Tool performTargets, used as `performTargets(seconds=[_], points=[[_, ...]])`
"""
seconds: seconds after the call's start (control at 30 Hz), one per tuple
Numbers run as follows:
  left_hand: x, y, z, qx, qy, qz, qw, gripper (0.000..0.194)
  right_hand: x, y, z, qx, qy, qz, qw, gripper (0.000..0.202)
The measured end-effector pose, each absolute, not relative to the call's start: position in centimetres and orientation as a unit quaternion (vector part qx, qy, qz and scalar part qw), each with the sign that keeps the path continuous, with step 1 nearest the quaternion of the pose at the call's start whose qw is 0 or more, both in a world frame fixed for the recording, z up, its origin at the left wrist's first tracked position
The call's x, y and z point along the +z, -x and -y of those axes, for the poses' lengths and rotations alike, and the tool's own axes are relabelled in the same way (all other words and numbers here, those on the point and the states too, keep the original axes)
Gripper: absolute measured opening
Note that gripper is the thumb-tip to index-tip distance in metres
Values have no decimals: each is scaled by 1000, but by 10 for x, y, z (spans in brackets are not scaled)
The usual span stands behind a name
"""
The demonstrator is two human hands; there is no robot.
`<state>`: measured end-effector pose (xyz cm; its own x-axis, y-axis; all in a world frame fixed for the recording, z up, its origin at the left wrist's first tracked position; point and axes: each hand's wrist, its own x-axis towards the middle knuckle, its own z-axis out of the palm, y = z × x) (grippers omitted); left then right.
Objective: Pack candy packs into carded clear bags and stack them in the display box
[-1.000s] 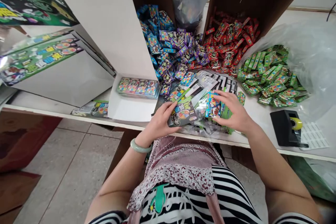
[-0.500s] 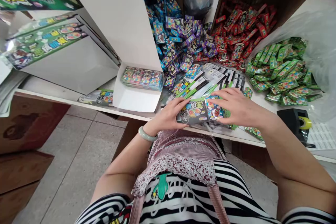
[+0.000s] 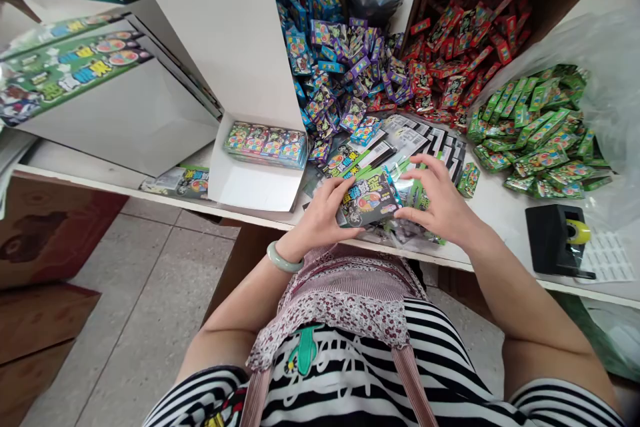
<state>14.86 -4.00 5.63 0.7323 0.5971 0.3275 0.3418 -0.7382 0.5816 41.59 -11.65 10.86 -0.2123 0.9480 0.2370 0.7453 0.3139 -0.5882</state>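
Note:
My left hand [image 3: 330,210] is closed on a dark printed packet [image 3: 373,200], thumb below and fingers along its upper left edge. A small blue packet's edge [image 3: 395,181] shows at the right end of that packet, mostly hidden by it. My right hand [image 3: 437,203] is just to the right, fingers apart and curved, with the thumb tip close to the packet's right corner. Whether the thumb touches it I cannot tell. Beneath and behind lie overlapping flat printed bags [image 3: 400,140] with green edges and barcodes.
An open white box [image 3: 255,190] holding rows of small packets stands at left. Behind are heaps of blue packets [image 3: 300,47], purple packets [image 3: 360,67] and red packets [image 3: 450,47]. Green packets [image 3: 540,127] and a black tape dispenser [image 3: 553,240] are at right.
The small blue packet has gone mostly inside or behind the dark printed packet. My right hand has let go of it and opened, while my left hand keeps its hold.

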Motion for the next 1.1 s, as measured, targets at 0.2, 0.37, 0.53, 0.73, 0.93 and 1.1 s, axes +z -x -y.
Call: performTargets(seconds=[0.2,0.37,0.53,0.73,0.93,1.1], points=[[59,-164,56,304,-856,-289,302,95,85,-407,132,317,587,640,381,33],[48,-186,71,356,-710,-285,536,47,70,-395,140,368,589,515,502,32],[26,-186,89,368,-623,-301,621,65,47,-365,151,323,593,365,641,38],[26,-174,85,350,-625,-296,632,54,43,-355,154,317,590,383,637,30],[39,-175,81,329,-668,-291,601,42,53,-378,155,326,607,481,543,17],[50,-190,74,402,-646,-310,570,19,61,-391,149,342,607,488,526,20]])
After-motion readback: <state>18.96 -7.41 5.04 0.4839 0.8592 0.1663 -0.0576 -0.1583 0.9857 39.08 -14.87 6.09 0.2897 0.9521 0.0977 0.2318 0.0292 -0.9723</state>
